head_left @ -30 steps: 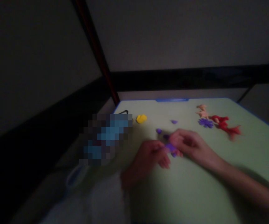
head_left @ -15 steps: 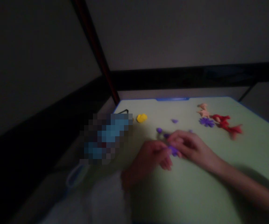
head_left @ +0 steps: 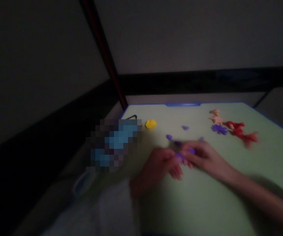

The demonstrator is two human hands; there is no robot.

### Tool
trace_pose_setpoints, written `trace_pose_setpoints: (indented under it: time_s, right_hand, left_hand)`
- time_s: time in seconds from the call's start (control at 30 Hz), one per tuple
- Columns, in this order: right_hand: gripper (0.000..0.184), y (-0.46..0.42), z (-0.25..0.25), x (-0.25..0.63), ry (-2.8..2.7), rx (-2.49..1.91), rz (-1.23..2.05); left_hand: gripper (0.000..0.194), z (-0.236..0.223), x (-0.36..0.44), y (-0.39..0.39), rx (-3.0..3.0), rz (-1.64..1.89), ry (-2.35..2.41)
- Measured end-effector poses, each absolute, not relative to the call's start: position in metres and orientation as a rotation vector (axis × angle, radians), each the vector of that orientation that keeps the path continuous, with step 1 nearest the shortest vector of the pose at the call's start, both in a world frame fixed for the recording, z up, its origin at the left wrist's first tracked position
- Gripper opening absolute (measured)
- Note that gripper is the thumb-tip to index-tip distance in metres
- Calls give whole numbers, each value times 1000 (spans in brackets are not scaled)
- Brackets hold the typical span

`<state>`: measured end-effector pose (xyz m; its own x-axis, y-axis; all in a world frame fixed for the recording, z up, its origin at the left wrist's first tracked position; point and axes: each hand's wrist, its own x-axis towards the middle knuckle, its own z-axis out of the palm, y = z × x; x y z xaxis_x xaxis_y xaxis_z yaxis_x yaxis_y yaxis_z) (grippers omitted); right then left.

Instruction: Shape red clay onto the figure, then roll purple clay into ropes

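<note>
My left hand [head_left: 157, 165] and my right hand [head_left: 202, 157] meet over the middle of a pale green board [head_left: 205, 203]. Both pinch one small purple clay piece [head_left: 180, 155] between their fingertips, just above the board. Three small purple bits [head_left: 169, 137] lie on the board right behind the hands. The picture is dim and soft, so the piece's shape is unclear.
A yellow lump [head_left: 150, 124] lies at the board's far left. At the far right are a purple flower shape [head_left: 219, 128], red clay pieces [head_left: 239, 131] and a pinkish figure [head_left: 215, 115]. A blurred-out blue object [head_left: 114, 144] sits off the board's left edge. Dark rails cross behind.
My hands stay together on the purple piece; the fingers have shifted slightly around it. The view has drifted a little.
</note>
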<state>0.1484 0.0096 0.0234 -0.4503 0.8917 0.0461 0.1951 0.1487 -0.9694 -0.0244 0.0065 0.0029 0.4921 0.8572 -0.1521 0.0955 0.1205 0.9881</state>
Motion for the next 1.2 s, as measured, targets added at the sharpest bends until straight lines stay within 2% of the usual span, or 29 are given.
trace_pose_setpoints:
  time_s: [0.37, 0.7, 0.9, 1.07, 1.2]
  right_hand:
    - [36, 9, 25, 148, -1696, -1103, 1381]
    - [43, 11, 30, 146, -1680, -1053, 1391]
    - [38, 8, 34, 146, -1649, -1104, 1298]
    - [37, 7, 30, 146, -1731, -1046, 1234]
    - [37, 7, 28, 146, -1778, -1021, 1207]
  left_hand:
    - [35, 3, -24, 7, 1261, 713, 883]
    - [30, 9, -25, 2, 1439, 832, 961]
    - [45, 4, -24, 5, 1273, 840, 853]
    - [26, 7, -23, 5, 1329, 753, 909]
    - [25, 8, -23, 3, 1336, 755, 958]
